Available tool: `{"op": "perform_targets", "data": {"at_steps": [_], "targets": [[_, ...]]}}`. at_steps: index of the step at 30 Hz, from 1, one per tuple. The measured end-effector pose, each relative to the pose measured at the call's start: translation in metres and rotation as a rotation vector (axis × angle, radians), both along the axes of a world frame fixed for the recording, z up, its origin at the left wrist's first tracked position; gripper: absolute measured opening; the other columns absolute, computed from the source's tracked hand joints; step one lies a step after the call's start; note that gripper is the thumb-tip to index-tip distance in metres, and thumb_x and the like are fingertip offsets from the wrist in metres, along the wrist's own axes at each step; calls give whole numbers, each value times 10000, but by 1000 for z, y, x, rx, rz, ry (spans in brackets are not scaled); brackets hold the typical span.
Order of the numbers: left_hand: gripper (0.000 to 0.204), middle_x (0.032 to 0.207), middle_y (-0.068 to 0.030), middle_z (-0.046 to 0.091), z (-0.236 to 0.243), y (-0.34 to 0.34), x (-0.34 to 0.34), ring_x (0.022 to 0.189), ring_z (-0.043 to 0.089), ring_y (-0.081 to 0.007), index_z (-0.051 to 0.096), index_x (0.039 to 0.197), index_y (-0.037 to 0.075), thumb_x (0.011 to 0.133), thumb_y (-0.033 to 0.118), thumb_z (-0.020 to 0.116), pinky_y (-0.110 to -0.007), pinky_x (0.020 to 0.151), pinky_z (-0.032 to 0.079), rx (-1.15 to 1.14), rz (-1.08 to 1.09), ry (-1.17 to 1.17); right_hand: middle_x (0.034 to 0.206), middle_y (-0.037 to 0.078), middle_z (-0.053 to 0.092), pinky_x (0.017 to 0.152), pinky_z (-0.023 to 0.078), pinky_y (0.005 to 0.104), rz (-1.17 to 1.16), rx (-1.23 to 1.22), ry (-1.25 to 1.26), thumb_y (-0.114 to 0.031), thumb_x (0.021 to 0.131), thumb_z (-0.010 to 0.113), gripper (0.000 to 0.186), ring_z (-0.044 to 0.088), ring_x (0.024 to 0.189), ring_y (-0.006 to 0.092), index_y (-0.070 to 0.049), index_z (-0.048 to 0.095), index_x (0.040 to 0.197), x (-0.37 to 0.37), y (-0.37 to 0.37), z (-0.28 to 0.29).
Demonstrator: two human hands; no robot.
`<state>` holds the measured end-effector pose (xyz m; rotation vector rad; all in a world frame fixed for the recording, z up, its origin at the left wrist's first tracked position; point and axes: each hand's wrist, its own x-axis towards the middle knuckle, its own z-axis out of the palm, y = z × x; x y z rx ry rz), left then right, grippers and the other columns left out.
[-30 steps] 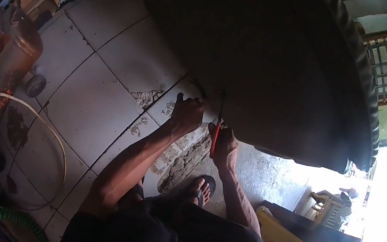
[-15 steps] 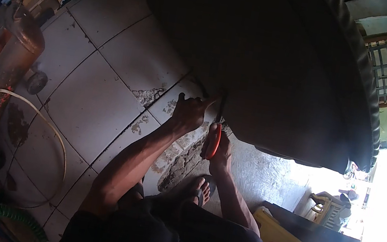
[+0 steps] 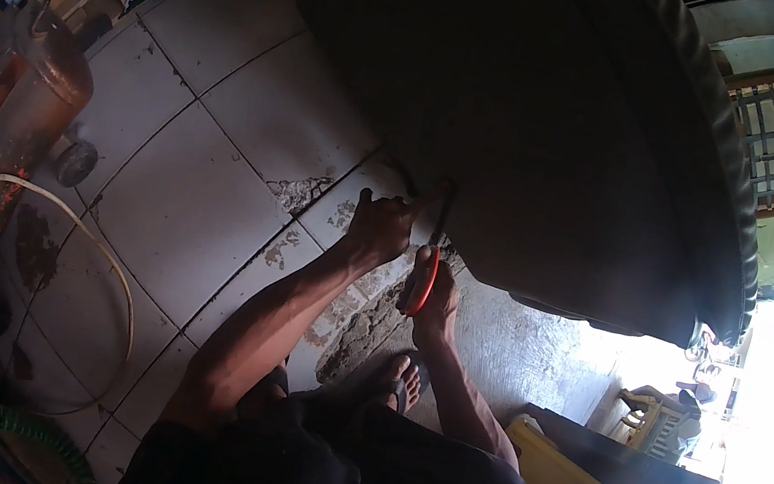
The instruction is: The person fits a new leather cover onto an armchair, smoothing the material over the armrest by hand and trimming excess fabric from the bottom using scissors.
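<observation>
A huge black tyre point(image 3: 567, 129) fills the upper middle of the view, its lower edge resting on the floor. My left hand point(image 3: 380, 224) presses against that lower edge, fingers curled. My right hand point(image 3: 434, 295) is closed around a tool with an orange-red handle point(image 3: 423, 286), whose thin dark shaft points up to the tyre's edge beside my left hand. Below my hands is my foot in a sandal point(image 3: 400, 381) on broken, crumbled flooring.
White floor tiles point(image 3: 191, 201) stretch to the left. A rusty orange tank on a small wheel point(image 3: 19, 103) stands at far left with a pale hose point(image 3: 93, 246) looping from it. A green coiled hose point(image 3: 23, 428) lies lower left. A yellow container point(image 3: 563, 473) sits lower right.
Both hands have stayed at the tyre's lower edge; the right hand has shifted the orange-handled tool slightly down. The view has barely moved.
</observation>
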<state>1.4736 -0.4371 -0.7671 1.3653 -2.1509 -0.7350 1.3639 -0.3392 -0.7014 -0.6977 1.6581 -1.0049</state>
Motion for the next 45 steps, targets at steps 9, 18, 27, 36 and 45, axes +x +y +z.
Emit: {"op": "perform_targets", "data": {"at_steps": [9,18,27,36,45], "targets": [[782,878,-148,698,7,-2,2,861,689,-304,308,1550,295,843,105,582,-576,811,447,67,-58,-55,582,-23,500,396,371,269,35,-162,-104,-538,985,544,425,466,439,95,-117,597,957,-9,-21,-2],[741,880,-154,693,8,-4,6,860,685,-319,311,1552,299,877,84,530,-613,856,431,111,-70,-7,586,-10,492,440,371,259,169,54,41,-538,998,528,447,475,473,93,-99,570,926,-7,6,31],[770,846,-152,676,14,0,5,840,685,-325,270,1565,349,887,92,526,-622,883,420,102,-64,-52,645,-1,522,461,379,257,141,64,66,-578,990,523,499,489,504,94,-88,542,898,5,6,51],[861,853,-162,676,14,1,-2,780,699,-331,172,1585,395,873,91,550,-642,925,407,134,-62,-84,633,-39,476,458,364,242,102,20,24,-605,935,604,497,461,498,74,-112,544,904,-7,8,35],[876,890,-168,697,9,0,2,793,711,-322,166,1590,356,869,75,575,-620,867,424,88,-72,-94,545,-5,495,382,364,272,92,161,291,-608,931,604,556,491,417,113,-84,578,748,-18,-6,27]]}}
